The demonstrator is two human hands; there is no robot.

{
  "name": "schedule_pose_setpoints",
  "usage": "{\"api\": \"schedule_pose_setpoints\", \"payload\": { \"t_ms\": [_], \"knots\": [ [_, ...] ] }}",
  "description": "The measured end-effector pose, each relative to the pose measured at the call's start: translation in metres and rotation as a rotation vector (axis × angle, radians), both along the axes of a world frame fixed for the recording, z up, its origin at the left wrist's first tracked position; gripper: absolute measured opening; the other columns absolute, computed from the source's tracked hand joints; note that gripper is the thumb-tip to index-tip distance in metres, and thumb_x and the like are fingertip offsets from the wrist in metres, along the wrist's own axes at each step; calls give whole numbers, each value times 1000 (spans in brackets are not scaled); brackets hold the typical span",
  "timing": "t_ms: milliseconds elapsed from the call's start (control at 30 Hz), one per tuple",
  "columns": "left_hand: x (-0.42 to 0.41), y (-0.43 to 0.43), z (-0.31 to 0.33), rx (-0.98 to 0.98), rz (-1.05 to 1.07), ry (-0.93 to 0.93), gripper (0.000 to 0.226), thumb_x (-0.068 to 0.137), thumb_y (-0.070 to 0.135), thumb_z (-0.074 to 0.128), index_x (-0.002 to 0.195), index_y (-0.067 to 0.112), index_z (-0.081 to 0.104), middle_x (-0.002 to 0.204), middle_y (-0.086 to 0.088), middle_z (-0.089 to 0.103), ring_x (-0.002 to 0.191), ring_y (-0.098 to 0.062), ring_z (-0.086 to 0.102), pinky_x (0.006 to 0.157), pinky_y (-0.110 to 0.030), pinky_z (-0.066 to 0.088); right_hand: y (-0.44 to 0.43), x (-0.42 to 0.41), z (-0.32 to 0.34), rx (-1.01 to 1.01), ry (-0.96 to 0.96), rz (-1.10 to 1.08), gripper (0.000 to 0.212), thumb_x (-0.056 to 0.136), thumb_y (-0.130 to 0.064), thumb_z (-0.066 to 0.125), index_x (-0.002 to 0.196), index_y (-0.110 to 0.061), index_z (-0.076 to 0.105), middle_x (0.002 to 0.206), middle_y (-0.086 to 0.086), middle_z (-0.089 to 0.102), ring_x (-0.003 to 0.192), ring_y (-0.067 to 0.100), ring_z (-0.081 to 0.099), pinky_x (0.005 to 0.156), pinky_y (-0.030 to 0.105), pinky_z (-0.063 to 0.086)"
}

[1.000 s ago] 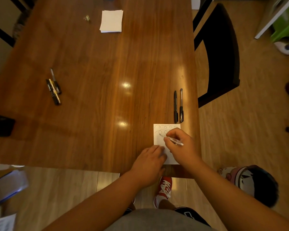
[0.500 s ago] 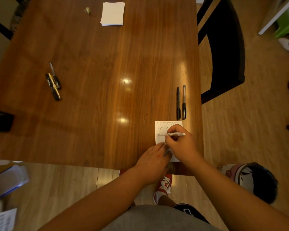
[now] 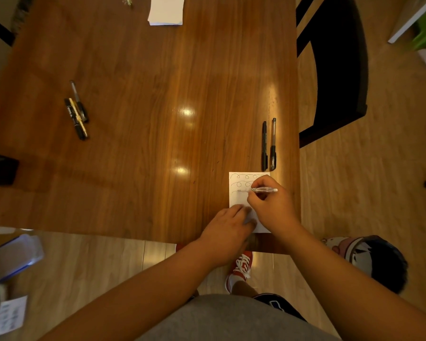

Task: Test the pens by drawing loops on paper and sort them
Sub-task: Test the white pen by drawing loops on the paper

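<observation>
The right hand (image 3: 272, 207) is curled in a writing grip; the left hand (image 3: 228, 227) lies flat, fingers toward one o'clock.

A long, glossy brown wooden table (image 3: 138, 99) is catching two bright ceiling-light reflections (image 3: 185, 112). A dark curved-back chair (image 3: 340, 70) is standing at its right side. Pale wood-plank flooring (image 3: 354, 193) is spreading around, warm dim light washing over everything.
</observation>
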State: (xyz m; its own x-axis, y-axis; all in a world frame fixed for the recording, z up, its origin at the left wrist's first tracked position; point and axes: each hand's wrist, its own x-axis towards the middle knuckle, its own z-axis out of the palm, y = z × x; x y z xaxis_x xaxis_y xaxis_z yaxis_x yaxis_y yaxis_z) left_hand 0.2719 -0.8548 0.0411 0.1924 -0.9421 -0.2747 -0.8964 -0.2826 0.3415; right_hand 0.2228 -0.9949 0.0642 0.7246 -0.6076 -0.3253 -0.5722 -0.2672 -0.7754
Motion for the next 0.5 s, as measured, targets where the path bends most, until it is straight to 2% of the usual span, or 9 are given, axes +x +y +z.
{"api": "schedule_pose_setpoints", "payload": {
  "t_ms": [167, 300, 500],
  "knots": [
    [0, -1, -2, 19, -21, -34, 54, 94, 37, 53, 143, 20, 37, 154, -10, 26, 141, -29, 21, 112, -44, 25, -5, -10, -1, -23, -14, -20, 19, 89, -19, 69, 87, -32, 55, 85, -29, 55, 77, -4, 57, 49, 4, 41],
    [0, -3, -1, 24, -21, -39, 53, 94, 37, 52, 142, 21, 38, 152, -11, 29, 140, -30, 22, 111, -45, 27, -5, -15, -4, -7, -11, -21, 19, 89, -18, 68, 88, -32, 55, 87, -28, 56, 80, 1, 59, 60, 7, 41],
    [-1, -5, 2, 54, -20, -27, 52, 95, 39, 49, 143, 26, 32, 153, -10, 26, 141, -30, 20, 112, -47, 26, -4, -15, -5, 3, 3, -17, 19, 88, -18, 69, 89, -31, 56, 89, -22, 58, 81, -2, 57, 61, 8, 42]
  ]
}}
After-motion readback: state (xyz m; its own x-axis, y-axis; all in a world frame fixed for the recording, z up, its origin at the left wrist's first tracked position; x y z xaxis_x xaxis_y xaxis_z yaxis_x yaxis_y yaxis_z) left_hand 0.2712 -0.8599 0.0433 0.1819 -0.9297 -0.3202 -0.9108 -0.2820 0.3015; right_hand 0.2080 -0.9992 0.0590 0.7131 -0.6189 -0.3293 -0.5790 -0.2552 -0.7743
